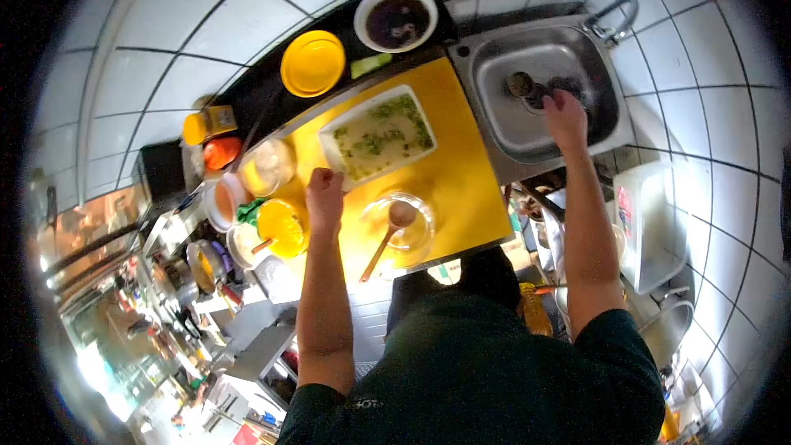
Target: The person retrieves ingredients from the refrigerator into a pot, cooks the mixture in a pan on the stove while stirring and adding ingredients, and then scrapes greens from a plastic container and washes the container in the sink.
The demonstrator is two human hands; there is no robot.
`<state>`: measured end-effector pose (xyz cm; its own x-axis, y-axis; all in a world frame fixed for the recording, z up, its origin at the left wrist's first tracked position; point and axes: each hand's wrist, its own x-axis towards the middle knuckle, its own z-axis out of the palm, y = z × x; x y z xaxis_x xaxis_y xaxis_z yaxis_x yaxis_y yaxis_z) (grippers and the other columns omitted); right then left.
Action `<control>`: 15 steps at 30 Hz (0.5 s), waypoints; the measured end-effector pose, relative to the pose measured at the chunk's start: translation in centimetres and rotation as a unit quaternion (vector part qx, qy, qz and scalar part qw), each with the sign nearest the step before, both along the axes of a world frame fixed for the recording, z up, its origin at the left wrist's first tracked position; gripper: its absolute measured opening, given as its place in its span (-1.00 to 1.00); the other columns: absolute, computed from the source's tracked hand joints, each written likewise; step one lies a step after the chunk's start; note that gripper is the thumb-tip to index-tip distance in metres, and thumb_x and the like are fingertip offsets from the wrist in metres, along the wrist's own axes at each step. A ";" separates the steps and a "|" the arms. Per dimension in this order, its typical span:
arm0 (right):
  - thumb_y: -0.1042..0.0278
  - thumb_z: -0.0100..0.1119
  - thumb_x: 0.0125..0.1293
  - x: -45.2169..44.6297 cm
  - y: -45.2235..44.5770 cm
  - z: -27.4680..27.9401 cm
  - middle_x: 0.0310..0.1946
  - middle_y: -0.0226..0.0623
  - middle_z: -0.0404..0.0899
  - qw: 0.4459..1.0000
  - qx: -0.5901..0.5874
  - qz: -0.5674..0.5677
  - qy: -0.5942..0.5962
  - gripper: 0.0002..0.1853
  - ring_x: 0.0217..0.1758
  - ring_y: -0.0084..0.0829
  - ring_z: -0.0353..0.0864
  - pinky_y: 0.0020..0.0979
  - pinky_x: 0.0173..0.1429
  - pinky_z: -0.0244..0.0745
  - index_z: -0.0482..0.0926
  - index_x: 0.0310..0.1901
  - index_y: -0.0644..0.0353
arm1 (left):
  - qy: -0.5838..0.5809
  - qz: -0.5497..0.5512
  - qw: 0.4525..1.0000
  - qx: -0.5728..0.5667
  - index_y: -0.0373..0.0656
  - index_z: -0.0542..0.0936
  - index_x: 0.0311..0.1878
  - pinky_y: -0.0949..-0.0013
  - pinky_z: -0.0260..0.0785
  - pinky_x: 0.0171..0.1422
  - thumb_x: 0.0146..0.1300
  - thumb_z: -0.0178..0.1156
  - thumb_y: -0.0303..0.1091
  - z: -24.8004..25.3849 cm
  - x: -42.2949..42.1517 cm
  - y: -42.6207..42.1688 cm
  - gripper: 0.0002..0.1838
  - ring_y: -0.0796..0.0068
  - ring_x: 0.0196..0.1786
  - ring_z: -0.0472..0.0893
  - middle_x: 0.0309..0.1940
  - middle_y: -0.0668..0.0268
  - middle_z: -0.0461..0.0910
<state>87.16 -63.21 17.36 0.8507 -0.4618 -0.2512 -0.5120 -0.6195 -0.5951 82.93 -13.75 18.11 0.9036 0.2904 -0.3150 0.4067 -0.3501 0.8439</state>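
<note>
My left hand [325, 195] is closed beside the near left corner of a white rectangular dish [334, 148]; whether it grips the rim I cannot tell. Pale liquid and chopped green herbs fill the dish. Over the steel sink [494, 128], my right hand [567, 121] is closed at the end of a small dark utensil with a round head [520, 84], perhaps a ladle. Its exact kind is unclear. A clear glass bowl [427, 227] stands on the yellow board [478, 189], with a wooden-handled spoon [381, 252] resting in it.
Behind the board are a yellow plate [313, 63], a green vegetable piece [371, 64] and a white bowl of dark liquid [402, 18]. Several tubs and jars crowd the left, including a yellow lid [283, 228]. A faucet [614, 29] rises behind the sink.
</note>
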 end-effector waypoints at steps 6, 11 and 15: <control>0.09 0.20 0.43 0.8 0.8 -1.2 0.00 -0.02 0.68 0.998 0.000 0.042 -0.057 -0.55 0.07 -0.04 0.68 -0.09 0.17 0.54 0.59 0.18 0.25 | 0.028 0.041 0.999 -0.010 -0.37 0.56 -0.17 0.36 0.55 -0.19 0.32 0.22 -0.44 0.5 -0.8 1.0 -0.84 0.49 -0.31 0.57 -0.35 0.24 0.61; 0.15 0.26 0.39 1.9 3.1 -0.2 -0.04 -0.02 0.69 0.993 -0.010 0.065 -0.102 -0.64 0.05 -0.03 0.68 -0.10 0.14 0.56 0.64 0.08 0.21 | 0.023 0.110 0.990 -0.083 -0.38 0.55 -0.16 0.25 0.66 -0.06 0.30 0.21 -0.46 1.0 -2.2 1.7 -0.84 0.44 -0.26 0.59 -0.26 0.21 0.59; 0.28 0.31 0.34 2.1 5.9 2.2 -0.11 -0.12 0.71 0.967 0.027 0.121 -0.224 -0.76 0.02 -0.08 0.68 -0.16 0.07 0.60 0.67 -0.02 0.17 | 0.036 0.134 0.986 -0.089 -0.36 0.54 -0.18 0.22 0.68 -0.06 0.28 0.19 -0.48 1.7 -3.3 1.3 -0.87 0.44 -0.20 0.60 -0.24 0.21 0.58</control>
